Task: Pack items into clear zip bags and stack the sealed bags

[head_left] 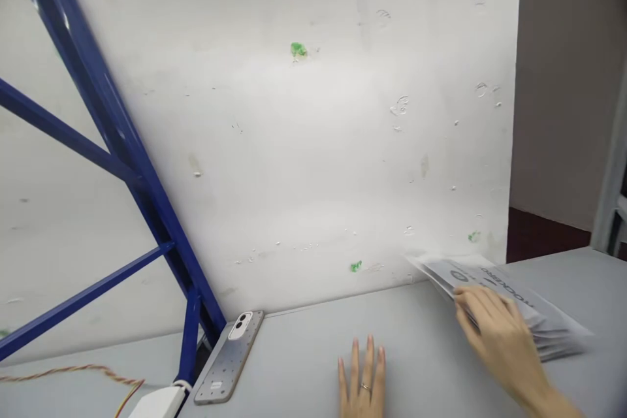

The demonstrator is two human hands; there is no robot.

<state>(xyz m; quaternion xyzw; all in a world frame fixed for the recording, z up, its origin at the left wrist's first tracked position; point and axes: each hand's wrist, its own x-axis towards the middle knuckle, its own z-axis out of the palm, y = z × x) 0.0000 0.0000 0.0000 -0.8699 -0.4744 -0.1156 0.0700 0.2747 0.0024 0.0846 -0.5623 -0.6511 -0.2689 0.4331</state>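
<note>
Right grip clenched on a fanned stack of printed sheets, fingers over the near edge, the whole blurred by motion, lettering unreadable; the stack at the right of the worktop, near the back wall. Left grip released and empty, fingers spread, a ring on one finger, low in the view. Best handling for a slippery fan like this: a firm pinch at the edge, the sheets kept level, no dragging across the surface. Farther left, a phone in a perforated case lying flat against the board, then a white plug and a twisted orange-and-yellow cable. Behind — a scuffed white board flecked with green, a blue steel frame slanting across it, dark red flooring off to the right.
</note>
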